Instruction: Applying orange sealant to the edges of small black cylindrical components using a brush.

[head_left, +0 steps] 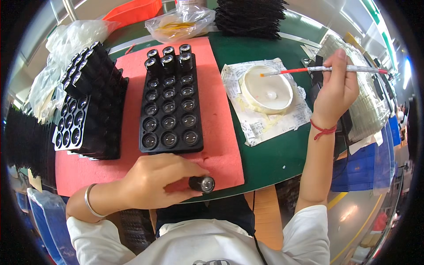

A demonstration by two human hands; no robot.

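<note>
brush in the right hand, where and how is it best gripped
Likely best by the pale stretch of the brush, where the right hand pinches it, coming from the right: the slim shaft lies nearly level, its bristles pointing left over the white dish, so avoid that end.

Green workbench (276, 159): bathed in bright, mostly even white light, its front edge bowed by the fisheye.
Far-right light strip (407, 73): glowing blown-out white near the dark rim.
Black tray (180, 130): lenses (169, 106) sparkling with small glints, the dark body losing detail.
Lens tube (206, 184): a bright reflection in its end glass, a soft shadow under the left hand (154, 179) holding it.
White dish (280, 90): pale, close to washed out.
Clear plastic bag (181, 26): streaked with glare.
Floor at right (353, 227): one hot reflection, distant surroundings small and soft.
Picture corners: black, scenery stretched toward the circular edge.
</note>
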